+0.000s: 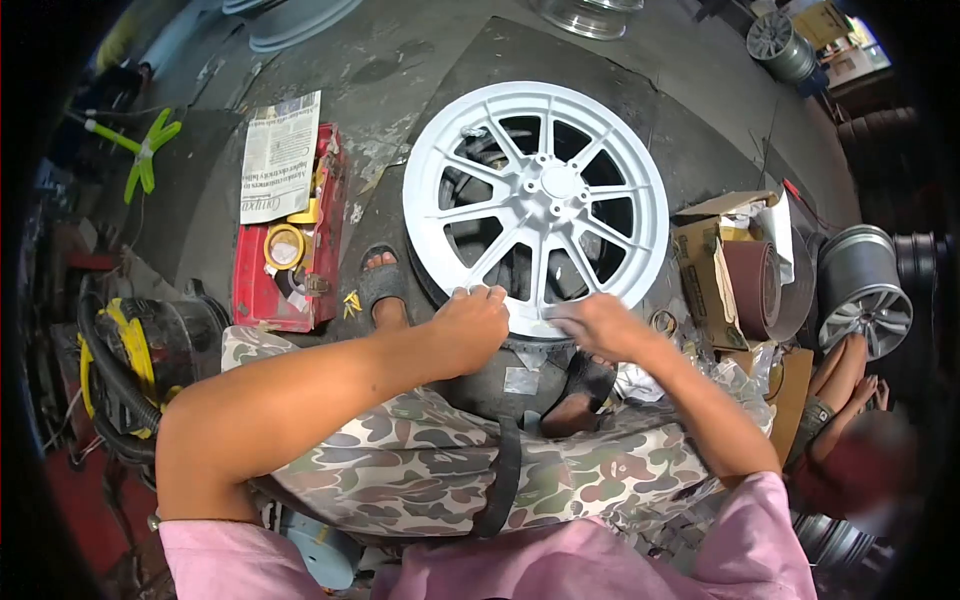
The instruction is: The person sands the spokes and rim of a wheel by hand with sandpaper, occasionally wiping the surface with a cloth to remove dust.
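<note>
A white-coated alloy wheel [560, 184] with several thin spokes lies face up on the floor before me, with a darker base partly visible beneath it. My left hand [478, 325] is curled over the wheel's near edge, gripping the rim, its fingertips on the white lip. Just to the right, my right hand [608, 328] is closed and slightly smeared by motion. Its fingers press at the same near lip, and something small and greyish shows at their tips, too blurred to name.
Left of the wheel stands a red toolbox [245, 285] with a newspaper [280, 160] and yellow tape roll [285, 247]. A cardboard box [700, 280] holding rolled abrasive sheet [750, 285] is at right. Another person [850, 440] sits by a silver wheel [860, 280].
</note>
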Motion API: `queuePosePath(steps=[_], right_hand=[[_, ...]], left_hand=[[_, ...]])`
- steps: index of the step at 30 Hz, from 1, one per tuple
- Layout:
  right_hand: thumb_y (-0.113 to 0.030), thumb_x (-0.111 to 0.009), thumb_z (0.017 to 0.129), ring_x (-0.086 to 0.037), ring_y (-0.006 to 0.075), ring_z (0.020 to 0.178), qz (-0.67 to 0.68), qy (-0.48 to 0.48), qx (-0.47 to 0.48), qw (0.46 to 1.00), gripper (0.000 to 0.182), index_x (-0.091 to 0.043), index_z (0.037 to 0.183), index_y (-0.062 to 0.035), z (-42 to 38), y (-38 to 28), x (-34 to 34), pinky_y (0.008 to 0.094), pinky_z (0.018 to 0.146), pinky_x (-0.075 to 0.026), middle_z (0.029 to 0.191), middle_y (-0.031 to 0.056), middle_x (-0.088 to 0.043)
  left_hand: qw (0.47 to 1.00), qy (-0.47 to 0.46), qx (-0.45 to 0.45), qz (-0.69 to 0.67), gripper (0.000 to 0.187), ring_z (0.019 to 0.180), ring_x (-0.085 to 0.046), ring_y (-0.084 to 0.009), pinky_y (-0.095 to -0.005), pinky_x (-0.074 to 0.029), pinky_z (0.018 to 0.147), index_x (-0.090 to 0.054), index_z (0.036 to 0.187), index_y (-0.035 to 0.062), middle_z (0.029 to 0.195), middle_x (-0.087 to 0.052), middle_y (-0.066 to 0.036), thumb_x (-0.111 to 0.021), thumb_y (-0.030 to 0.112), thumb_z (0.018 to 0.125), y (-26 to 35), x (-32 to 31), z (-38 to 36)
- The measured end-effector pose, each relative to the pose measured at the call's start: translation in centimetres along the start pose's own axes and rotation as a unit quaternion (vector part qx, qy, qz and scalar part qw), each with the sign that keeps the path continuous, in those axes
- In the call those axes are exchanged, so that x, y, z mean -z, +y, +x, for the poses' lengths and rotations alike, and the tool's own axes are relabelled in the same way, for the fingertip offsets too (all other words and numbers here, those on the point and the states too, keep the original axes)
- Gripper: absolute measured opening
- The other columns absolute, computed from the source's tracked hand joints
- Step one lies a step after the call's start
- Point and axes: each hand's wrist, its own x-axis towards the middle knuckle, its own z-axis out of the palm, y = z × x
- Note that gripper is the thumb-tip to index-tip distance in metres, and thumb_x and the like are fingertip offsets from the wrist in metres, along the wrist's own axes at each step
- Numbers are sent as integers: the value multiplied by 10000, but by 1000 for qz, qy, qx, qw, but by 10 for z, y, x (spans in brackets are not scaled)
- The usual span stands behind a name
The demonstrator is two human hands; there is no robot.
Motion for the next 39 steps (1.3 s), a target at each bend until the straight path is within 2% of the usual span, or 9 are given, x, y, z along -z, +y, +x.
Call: queuePosePath(steps=[6,11,15,17,23,26,29,34,39], right_hand=[[-158,-603,858,-700,296,689,-228,-81,-68,968,143,-719,921,-102,-25,12,40,422,635,-563,732,126,-695],[-152,-629,781,-713,327,724,-174,-58,-62,981,145,-715,725,-51,2,-13,14,434,679,-571,687,176,-682],[-201,-558,919,-701,288,786,-12,-65,-54,996,213,-716,938,-59,13,-37,39,440,764,-549,863,196,-700],[-235,-490,989,-673,215,755,225,-92,-83,967,270,-697,1073,-83,-3,-32,80,385,787,-538,881,171,-695],[-269,-508,1008,-637,164,611,116,128,-295,940,318,-684,1146,-42,-60,87,151,338,643,-519,771,106,-700],[-286,-517,992,-690,254,706,157,229,-320,906,325,-695,1108,-40,-59,154,124,392,707,-525,841,173,-714],[-365,-529,958,-634,459,977,-6,240,-289,927,372,-710,1072,-60,-45,162,108,491,866,-489,982,275,-671],[-410,-523,950,-628,456,1020,-36,276,-400,873,429,-708,1083,-47,-3,167,109,493,913,-487,1031,271,-673],[-487,-469,960,-613,466,1055,101,262,-414,866,537,-708,1040,-13,10,178,109,495,940,-466,1033,304,-663]], left_hand=[[994,-91,41,44,336,1046,-601,-307,-423,-529,827,-632,1059,-64,1161,-561,-198,-676,69,754,10,16,6],[987,-95,46,122,237,951,-650,-278,-383,-555,778,-666,971,-24,1082,-609,-156,-664,118,781,3,8,20],[986,-145,24,85,196,931,-677,-311,-386,-556,791,-696,936,12,1035,-660,-175,-644,116,779,-5,23,36],[980,-164,57,-97,199,968,-679,-338,-393,-548,818,-717,937,54,1005,-693,-205,-605,124,788,-25,31,50],[961,1,248,-120,262,1015,-668,-356,-411,-513,925,-718,1004,44,1031,-700,-218,-620,204,820,-118,62,44],[935,75,343,-53,361,1085,-643,-377,-435,-511,955,-700,1065,1,1140,-663,-252,-667,265,820,-161,68,34],[901,67,426,-50,409,1056,-661,-372,-427,-522,932,-694,1041,-41,1118,-669,-263,-713,298,813,-172,74,28],[822,16,489,-292,498,901,-715,-351,-400,-562,831,-670,1004,-127,923,-708,-268,-762,314,792,-190,67,36],[841,20,482,-245,498,926,-714,-347,-402,-583,744,-654,1022,-145,969,-697,-289,-767,281,789,-184,67,42]])
